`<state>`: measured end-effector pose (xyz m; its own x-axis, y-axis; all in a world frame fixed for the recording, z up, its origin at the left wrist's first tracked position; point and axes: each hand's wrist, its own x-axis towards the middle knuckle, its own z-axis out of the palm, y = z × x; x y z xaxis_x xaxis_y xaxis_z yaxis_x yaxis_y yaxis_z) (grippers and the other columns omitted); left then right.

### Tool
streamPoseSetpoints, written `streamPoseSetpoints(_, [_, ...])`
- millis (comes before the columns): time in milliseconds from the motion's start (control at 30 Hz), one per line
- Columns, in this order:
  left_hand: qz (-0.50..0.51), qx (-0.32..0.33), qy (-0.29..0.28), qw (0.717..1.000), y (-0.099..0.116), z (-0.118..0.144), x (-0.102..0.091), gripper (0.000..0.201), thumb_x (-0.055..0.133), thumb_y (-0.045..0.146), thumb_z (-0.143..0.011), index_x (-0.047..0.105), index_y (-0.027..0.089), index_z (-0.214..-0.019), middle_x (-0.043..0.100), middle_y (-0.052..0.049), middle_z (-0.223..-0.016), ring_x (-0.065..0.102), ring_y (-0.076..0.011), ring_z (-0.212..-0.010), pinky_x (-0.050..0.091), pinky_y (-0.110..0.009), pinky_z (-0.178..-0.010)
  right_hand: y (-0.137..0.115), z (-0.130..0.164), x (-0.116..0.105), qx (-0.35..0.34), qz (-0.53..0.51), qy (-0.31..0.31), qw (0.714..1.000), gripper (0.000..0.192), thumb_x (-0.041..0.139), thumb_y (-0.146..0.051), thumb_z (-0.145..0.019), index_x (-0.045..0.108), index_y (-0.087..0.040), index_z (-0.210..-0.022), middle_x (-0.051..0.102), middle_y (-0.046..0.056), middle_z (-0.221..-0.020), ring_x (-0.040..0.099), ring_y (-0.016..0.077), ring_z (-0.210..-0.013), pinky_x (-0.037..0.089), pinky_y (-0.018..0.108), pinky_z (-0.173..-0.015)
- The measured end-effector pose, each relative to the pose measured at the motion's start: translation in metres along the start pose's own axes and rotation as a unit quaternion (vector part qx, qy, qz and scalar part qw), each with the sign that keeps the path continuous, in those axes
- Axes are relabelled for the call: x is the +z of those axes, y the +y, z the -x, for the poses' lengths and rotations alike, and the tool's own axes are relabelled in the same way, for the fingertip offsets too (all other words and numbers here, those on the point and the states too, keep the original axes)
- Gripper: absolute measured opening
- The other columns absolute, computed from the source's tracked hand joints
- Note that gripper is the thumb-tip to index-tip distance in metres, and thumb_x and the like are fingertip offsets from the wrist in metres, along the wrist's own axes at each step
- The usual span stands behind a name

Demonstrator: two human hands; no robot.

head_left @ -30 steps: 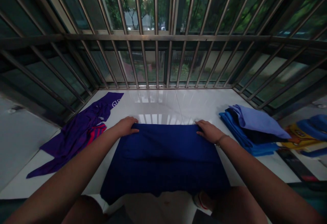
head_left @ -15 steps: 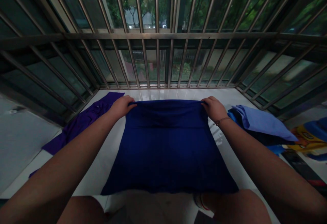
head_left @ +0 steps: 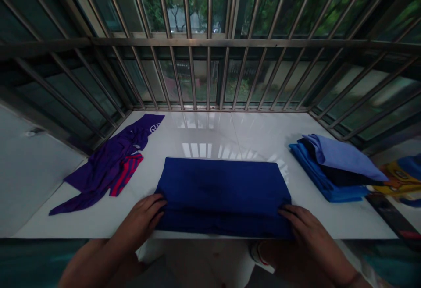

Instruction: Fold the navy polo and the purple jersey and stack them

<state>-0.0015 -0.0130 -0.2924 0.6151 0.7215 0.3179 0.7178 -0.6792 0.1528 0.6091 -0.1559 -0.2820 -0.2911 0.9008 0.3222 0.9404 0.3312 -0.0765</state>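
Note:
A dark blue piece of cloth (head_left: 220, 183), perhaps a garment, lies doubled over on the white ledge (head_left: 210, 134), its near edge close to the ledge's front. My left hand (head_left: 144, 218) is closed on its near left corner, fingers curled over the fabric. At the near right corner, my right hand (head_left: 301, 220) grips the same cloth, with the thumb hidden. Between the two hands the fabric is stretched fairly flat, with a shadowed crease along its lower part.
To the left lies a crumpled purple garment (head_left: 108, 161) with a red-striped part (head_left: 126, 174). A stack of folded blue clothes (head_left: 329, 165) sits on the right, beside a yellow and blue item (head_left: 399, 174) and a dark flat object (head_left: 391, 213). Metal bars (head_left: 210, 42) close off the back.
Both hands have come from the far edge toward me, bringing the cloth's far edge over to the near side. The cloth now covers about half the depth, exposing the ledge behind it.

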Motion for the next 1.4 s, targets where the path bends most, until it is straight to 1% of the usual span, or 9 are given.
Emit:
streamPoseSetpoints(200, [-0.005, -0.017, 0.036, 0.999, 0.013, 0.028, 0.01, 0.036, 0.066, 0.043, -0.105, 0.073, 0.027, -0.136, 0.072, -0.012, -0.146, 0.072, -0.0318, -0.129, 0.062, -0.047, -0.107, -0.033, 0.008, 0.012, 0.246, 0.037, 0.02, 0.968, 0.045, 0.049, -0.046, -0.109, 0.063, -0.017, -0.141, 0.07, 0.02, -0.133, 0.072, 0.0353, -0.117, 0.059, 0.054, -0.105])
streamPoseSetpoints(333, [-0.007, -0.012, 0.016, 1.0, 0.012, 0.045, 0.014, 0.046, 0.067, 0.047, -0.103, 0.071, 0.027, -0.144, 0.068, -0.013, -0.156, 0.07, -0.0356, -0.135, 0.062, -0.052, -0.111, -0.058, -0.011, 0.015, 0.372, 0.047, -0.059, 0.925, 0.049, 0.043, -0.048, -0.111, 0.063, -0.012, -0.136, 0.075, 0.026, -0.119, 0.076, 0.0392, -0.107, 0.059, 0.054, -0.096])
streamPoseSetpoints(467, [0.011, -0.042, -0.007, 0.999, 0.0, 0.061, 0.015, 0.045, 0.068, 0.048, -0.102, 0.074, 0.029, -0.141, 0.068, -0.012, -0.156, 0.072, -0.0352, -0.134, 0.062, -0.051, -0.112, -0.06, -0.02, 0.004, 0.456, -0.016, -0.134, 0.88, 0.045, 0.041, -0.045, -0.111, 0.062, -0.015, -0.138, 0.081, 0.021, -0.107, 0.08, 0.0344, -0.099, 0.059, 0.044, -0.088])
streamPoseSetpoints(700, [0.026, -0.059, -0.005, 0.998, 0.002, 0.079, 0.008, 0.052, 0.073, 0.048, -0.098, 0.07, 0.03, -0.146, 0.062, -0.011, -0.162, 0.067, -0.0374, -0.141, 0.061, -0.055, -0.115, -0.044, -0.014, -0.028, 0.495, -0.01, -0.158, 0.854, 0.044, 0.037, -0.046, -0.109, 0.069, -0.017, -0.12, 0.082, 0.02, -0.098, 0.082, 0.0368, -0.096, 0.058, 0.042, -0.082])
streamPoseSetpoints(833, [0.05, -0.087, 0.02, 0.995, 0.011, 0.075, 0.009, 0.042, 0.068, 0.045, -0.101, 0.071, 0.031, -0.141, 0.064, -0.011, -0.16, 0.067, -0.0361, -0.141, 0.06, -0.055, -0.115, -0.055, -0.02, -0.027, 0.519, -0.016, -0.133, 0.845, 0.059, 0.028, -0.058, -0.112, 0.071, -0.018, -0.114, 0.082, 0.022, -0.098, 0.082, 0.0362, -0.094, 0.06, 0.044, -0.083])
streamPoseSetpoints(933, [0.08, -0.119, 0.069, 0.987, 0.009, 0.065, 0.01, 0.038, 0.062, 0.044, -0.105, 0.07, 0.027, -0.139, 0.067, -0.014, -0.154, 0.068, -0.0344, -0.14, 0.059, -0.056, -0.116, -0.062, -0.032, -0.02, 0.519, -0.026, -0.146, 0.842, 0.065, 0.039, -0.071, -0.106, 0.074, -0.016, -0.109, 0.081, 0.023, -0.096, 0.082, 0.0379, -0.094, 0.06, 0.045, -0.083])
streamPoseSetpoints(1133, [0.148, -0.186, 0.086, 0.967, 0.009, 0.052, -0.002, 0.037, 0.056, 0.046, -0.107, 0.07, 0.029, -0.137, 0.071, -0.011, -0.148, 0.068, -0.0329, -0.139, 0.059, -0.056, -0.117, -0.042, -0.057, -0.022, 0.479, -0.064, -0.211, 0.85, 0.054, 0.045, -0.057, -0.104, 0.077, -0.016, -0.09, 0.082, 0.021, -0.094, 0.08, 0.0355, -0.093, 0.057, 0.042, -0.082])
streamPoseSetpoints(1300, [0.281, -0.258, 0.079, 0.921, 0.037, 0.037, -0.022, 0.04, 0.058, 0.055, -0.106, 0.073, 0.031, -0.134, 0.073, -0.01, -0.146, 0.068, -0.0318, -0.138, 0.055, -0.054, -0.12, -0.026, -0.092, -0.051, 0.496, 0.001, -0.133, 0.858, 0.04, 0.048, -0.045, -0.1, 0.075, -0.018, -0.087, 0.08, 0.018, -0.088, 0.077, 0.0345, -0.087, 0.051, 0.038, -0.073])
streamPoseSetpoints(1400, [0.412, -0.318, 0.075, 0.851, 0.052, 0.012, -0.028, 0.048, 0.059, 0.065, -0.104, 0.074, 0.03, -0.133, 0.076, -0.01, -0.142, 0.071, -0.0315, -0.134, 0.057, -0.052, -0.117, -0.051, -0.133, -0.066, 0.47, 0.054, -0.052, 0.88, 0.037, 0.051, -0.044, -0.1, 0.075, -0.017, -0.098, 0.078, 0.018, -0.086, 0.075, 0.0346, -0.084, 0.047, 0.038, -0.068])
